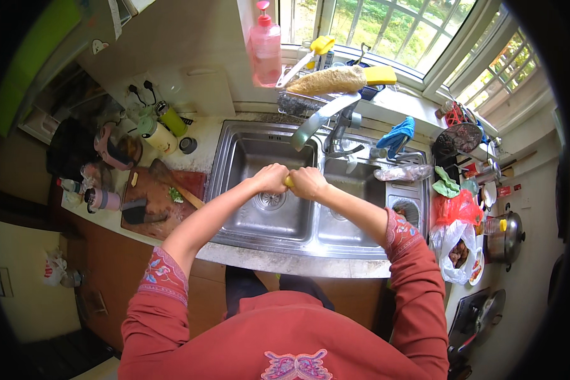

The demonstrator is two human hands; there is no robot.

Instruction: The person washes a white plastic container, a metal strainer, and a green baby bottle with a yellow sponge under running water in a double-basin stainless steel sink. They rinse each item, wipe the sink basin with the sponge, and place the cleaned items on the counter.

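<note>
Over the left basin of the stainless steel double sink (266, 225), my left hand (271, 178) and my right hand (309, 183) meet knuckle to knuckle. Both fists are closed around a small yellow item (289, 181). Only a sliver of it shows between them, so I cannot tell what it is. Below my left hand lies the round drain strainer (270, 200). The faucet (335, 118) rises behind my hands, and no running water is visible.
To the left, a cutting board (142, 228) holds a cleaver (140, 212), a wooden-handled spatula (178, 184) and chopped greens (175, 194). A blue cloth (395, 137) hangs behind the right basin. Plastic bags (456, 247) and a lidded pot (506, 237) stand at right.
</note>
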